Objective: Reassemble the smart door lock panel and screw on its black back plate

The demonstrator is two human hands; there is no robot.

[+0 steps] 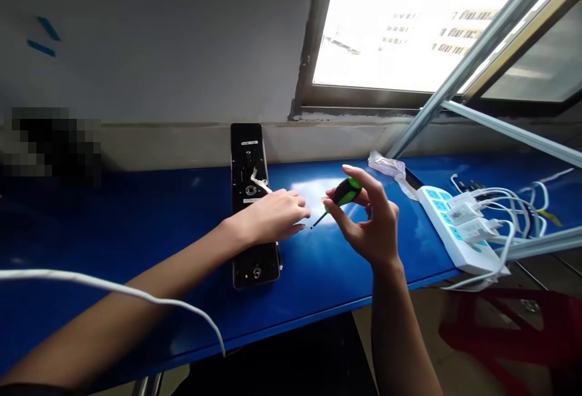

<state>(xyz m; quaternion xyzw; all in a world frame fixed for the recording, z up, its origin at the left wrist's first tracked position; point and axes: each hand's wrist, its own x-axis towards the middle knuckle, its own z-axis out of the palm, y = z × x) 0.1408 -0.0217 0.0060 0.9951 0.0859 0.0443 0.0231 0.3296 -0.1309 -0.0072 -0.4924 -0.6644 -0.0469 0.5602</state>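
Observation:
My right hand grips a black-and-green screwdriver by its handle, shaft slanting down to the left. A small dark bit shows at the screwdriver's tip, close to the fingers of my left hand. That hand is palm down with curled fingers; what they hold, if anything, is hidden. Under my left wrist lies a long black panel, like a door lock body, with round fittings, white labels and small screws. A white cable with a connector sits on the panel's upper half, running beneath my left hand.
The blue table runs along a wall below a window. On the right stands a white power strip with chargers and cables, near a metal frame. A clear plastic packet lies behind. A white cable crosses my left forearm.

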